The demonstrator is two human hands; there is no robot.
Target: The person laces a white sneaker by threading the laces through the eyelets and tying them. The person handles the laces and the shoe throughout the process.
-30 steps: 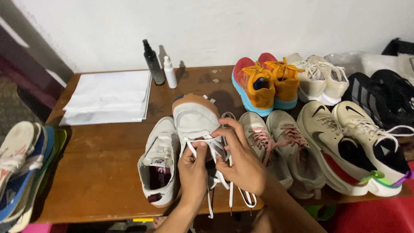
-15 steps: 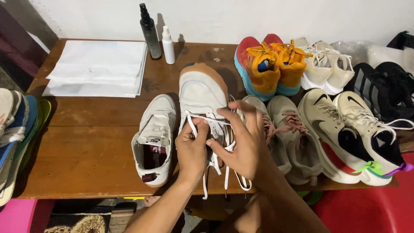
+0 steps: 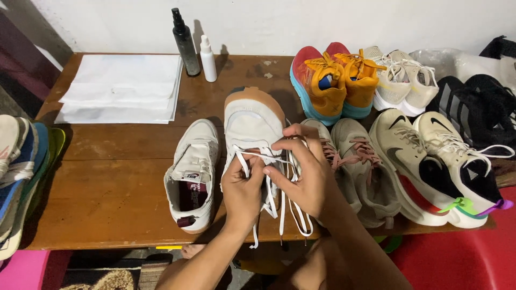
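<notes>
1. At the far left edge, beyond the desk, we see a stack of shoes in white, blue and green.
2. On the desk's back left lies a pile of white bags, and just to its right stand a dark spray bottle and a small white bottle.
3. Near the front edge a white sneaker rests alone, its opening toward us.
4. Beside it our left hand closes its grip on the white laces of the pale shoe with a tan sole, which sits at the desk's middle, toe pointing away from us.
5. Our right hand pinches the same laces from the other side, fingers curled tight; loose lace ends hang over the desk's front edge.
6. Just right of that hand lies a grey pair with pink laces, partly hidden by the wrist.
7. Behind it stands an orange and red pair, then a cream pair.
8. At the right front we see a cream pair with dark marks, and black shoes lie behind them.
</notes>
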